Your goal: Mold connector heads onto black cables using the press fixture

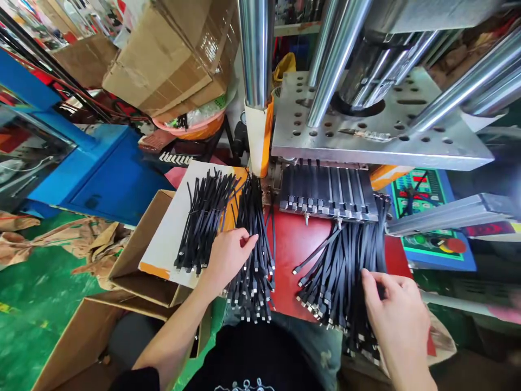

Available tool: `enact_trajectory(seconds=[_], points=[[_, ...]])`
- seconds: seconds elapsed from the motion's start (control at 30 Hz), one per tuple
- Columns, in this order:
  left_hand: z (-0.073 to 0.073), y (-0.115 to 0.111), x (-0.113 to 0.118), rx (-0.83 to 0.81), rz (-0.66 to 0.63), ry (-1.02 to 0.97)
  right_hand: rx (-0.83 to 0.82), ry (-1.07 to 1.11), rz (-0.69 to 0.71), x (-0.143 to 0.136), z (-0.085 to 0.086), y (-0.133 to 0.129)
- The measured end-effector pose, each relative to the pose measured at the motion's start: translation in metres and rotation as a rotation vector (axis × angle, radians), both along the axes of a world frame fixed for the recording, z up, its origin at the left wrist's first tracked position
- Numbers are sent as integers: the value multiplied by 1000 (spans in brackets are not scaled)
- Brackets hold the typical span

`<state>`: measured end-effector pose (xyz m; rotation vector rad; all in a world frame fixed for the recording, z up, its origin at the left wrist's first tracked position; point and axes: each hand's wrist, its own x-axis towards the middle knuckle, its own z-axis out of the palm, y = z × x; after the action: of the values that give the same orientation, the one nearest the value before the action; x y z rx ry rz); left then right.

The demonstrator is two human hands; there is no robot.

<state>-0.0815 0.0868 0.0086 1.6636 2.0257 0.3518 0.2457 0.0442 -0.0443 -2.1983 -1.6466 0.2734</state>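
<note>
My left hand (232, 252) is over a bundle of flat black cables (254, 260), thumb and index finger closed near their upper part. Whether a cable is pinched there is hidden. To its left, a second bundle of black cables (207, 217) lies on a white board (166, 239). My right hand (399, 307) is closed at the right side of a large fanned pile of black cables (337, 271) with metal plug ends; what its fingertips grip does not show. Beyond the hands, a metal mould (329, 190) has several cables laid in its grooves, with plugs along the front edge.
A thick steel press plate (378, 130) with guide rods hangs above the mould. The red tabletop (288, 260) shows between the cable piles. Open cardboard boxes (142, 260) stand at the left. A control panel (431, 217) with buttons is at the right.
</note>
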Motion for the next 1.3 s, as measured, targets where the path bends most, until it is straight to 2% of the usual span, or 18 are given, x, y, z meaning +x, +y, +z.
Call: enact_trajectory(seconds=[0.1,0.2,0.3,0.37,0.43,0.53,0.67,0.77,0.83,0.97,1.03,1.17,1.23,1.3], points=[[12,-3,-2,59,-1,-355,-30,72,20,2,3,3],[31,-12,2,27,-43,-658,-74,103,18,-1,4,4],[51,-21,14,-62,-111,-821,-16,113,-9,-5,11,3],[58,-25,26,-168,-182,-899,66,175,-11,-7,19,2],[55,-29,42,-288,-226,-967,143,277,-14,-9,28,-1],[36,-34,69,-390,-211,-1029,145,412,-65,-9,32,-4],[13,-42,98,-354,-216,-1016,37,458,-131,-5,32,-8],[10,-46,109,-285,-236,-1012,90,512,-140,-6,44,-20],[13,-47,113,-299,-215,-1093,64,633,14,-11,57,-33],[25,-50,112,-362,-153,-1270,-155,768,502,-16,77,-56],[30,-56,108,-326,-224,-1230,-254,817,593,-15,79,-58],[27,-78,99,-240,-445,-1076,-310,1065,436,-23,76,-44],[20,-90,94,-232,-455,-1011,-248,1164,340,-37,74,-34],[14,-96,88,-242,-434,-908,-148,1177,311,-52,72,-27]])
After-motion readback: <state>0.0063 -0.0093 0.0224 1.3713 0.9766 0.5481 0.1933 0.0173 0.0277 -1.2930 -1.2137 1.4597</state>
